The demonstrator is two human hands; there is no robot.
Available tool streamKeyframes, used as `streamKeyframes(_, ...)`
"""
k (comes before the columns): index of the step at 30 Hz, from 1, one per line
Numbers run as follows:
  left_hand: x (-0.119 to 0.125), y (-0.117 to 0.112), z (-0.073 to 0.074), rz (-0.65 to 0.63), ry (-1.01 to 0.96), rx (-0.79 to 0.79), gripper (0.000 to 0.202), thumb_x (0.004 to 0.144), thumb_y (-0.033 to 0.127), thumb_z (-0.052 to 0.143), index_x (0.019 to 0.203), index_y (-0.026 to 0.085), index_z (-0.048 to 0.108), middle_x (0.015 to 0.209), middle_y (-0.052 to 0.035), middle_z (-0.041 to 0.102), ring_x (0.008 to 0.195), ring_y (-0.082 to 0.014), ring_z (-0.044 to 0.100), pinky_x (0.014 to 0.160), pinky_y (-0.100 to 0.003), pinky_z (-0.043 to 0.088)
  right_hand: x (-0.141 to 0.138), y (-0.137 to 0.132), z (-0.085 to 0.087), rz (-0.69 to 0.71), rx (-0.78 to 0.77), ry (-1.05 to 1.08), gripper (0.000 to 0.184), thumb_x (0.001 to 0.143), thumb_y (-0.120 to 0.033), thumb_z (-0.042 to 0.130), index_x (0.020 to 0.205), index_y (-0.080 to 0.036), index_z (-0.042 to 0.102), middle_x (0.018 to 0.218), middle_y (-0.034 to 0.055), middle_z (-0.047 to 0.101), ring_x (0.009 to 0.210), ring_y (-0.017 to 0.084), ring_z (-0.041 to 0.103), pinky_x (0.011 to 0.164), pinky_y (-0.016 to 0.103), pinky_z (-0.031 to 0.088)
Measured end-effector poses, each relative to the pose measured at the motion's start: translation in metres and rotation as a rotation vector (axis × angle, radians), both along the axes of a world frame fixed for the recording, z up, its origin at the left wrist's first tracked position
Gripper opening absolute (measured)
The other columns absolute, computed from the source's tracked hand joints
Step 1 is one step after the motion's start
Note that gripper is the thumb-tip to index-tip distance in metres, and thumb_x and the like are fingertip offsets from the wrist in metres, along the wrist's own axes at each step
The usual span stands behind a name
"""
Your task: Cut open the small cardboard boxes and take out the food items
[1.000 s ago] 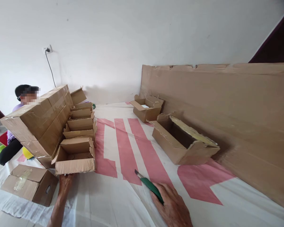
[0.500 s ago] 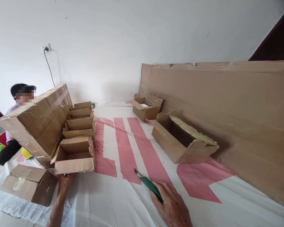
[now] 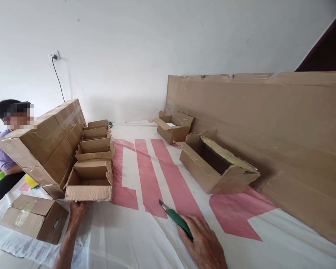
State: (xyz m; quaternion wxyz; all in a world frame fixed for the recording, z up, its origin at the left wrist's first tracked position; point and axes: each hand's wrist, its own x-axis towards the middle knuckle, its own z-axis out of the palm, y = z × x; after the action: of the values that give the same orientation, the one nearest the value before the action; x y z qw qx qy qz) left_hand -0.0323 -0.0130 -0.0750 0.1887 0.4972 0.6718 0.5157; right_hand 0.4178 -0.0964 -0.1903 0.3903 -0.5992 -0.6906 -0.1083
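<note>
My left hand (image 3: 77, 210) is at the near lower edge of an open cardboard box (image 3: 89, 193), the front one in a row on the left. It grips the box from below, with most of its fingers hidden under it. In my right hand (image 3: 203, 237) is a green utility knife (image 3: 179, 223), its blade pointing forward and left. That hand rests low over the white and red cloth (image 3: 154, 179), its fingers closed round the handle. A closed, taped cardboard box (image 3: 30, 218) lies left of my left forearm.
Stacked closed boxes (image 3: 53, 145) stand behind the row of open boxes (image 3: 96, 144). Two open boxes, a larger one (image 3: 201, 175) and a smaller one (image 3: 170, 130), stand on the right. A tall cardboard sheet (image 3: 257, 123) leans against the wall. Another person (image 3: 5, 153) sits at the far left.
The open box in my left hand has shifted slightly back, toward the row. My right hand and the knife have stayed put. The other person has leaned further left.
</note>
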Motion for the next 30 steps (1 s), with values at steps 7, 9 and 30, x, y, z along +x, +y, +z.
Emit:
streamKeyframes(7, 0.01, 0.035, 0.006, -0.04, -0.003, -0.046, 0.042, 0.064, 0.049, 0.071, 0.093, 0.018, 0.074, 0.104, -0.0155, 0.082, 0.107, -0.0364, 0.076, 0.09, -0.041, 0.061, -0.001, 0.0, 0.007, 0.013, 0.025, -0.014, 0.038, 0.112, -0.048, 0.039, 0.118, -0.022, 0.067, 0.106, 0.0112, 0.074, 0.097, 0.028, 0.07, 0.078, 0.039, 0.052)
streamKeyframes(9, 0.016, 0.041, 0.007, -0.03, 0.017, -0.069, 0.035, 0.065, 0.046, 0.071, 0.087, 0.02, 0.075, 0.1, -0.0138, 0.083, 0.11, -0.0379, 0.075, 0.09, -0.041, 0.06, 0.0, 0.0, 0.005, 0.012, 0.013, 0.0, 0.038, 0.112, -0.048, 0.04, 0.118, -0.022, 0.067, 0.107, 0.0115, 0.074, 0.097, 0.029, 0.07, 0.079, 0.04, 0.053)
streamKeyframes(30, 0.049, 0.057, -0.004, -0.064, 0.026, -0.171, 0.03, 0.067, 0.048, 0.066, 0.065, 0.019, 0.074, 0.069, -0.011, 0.077, 0.081, -0.035, 0.075, 0.073, -0.039, 0.059, -0.001, 0.0, 0.007, 0.0, 0.008, 0.014, 0.039, 0.112, -0.048, 0.038, 0.118, -0.022, 0.067, 0.107, 0.0113, 0.074, 0.098, 0.028, 0.071, 0.078, 0.039, 0.051)
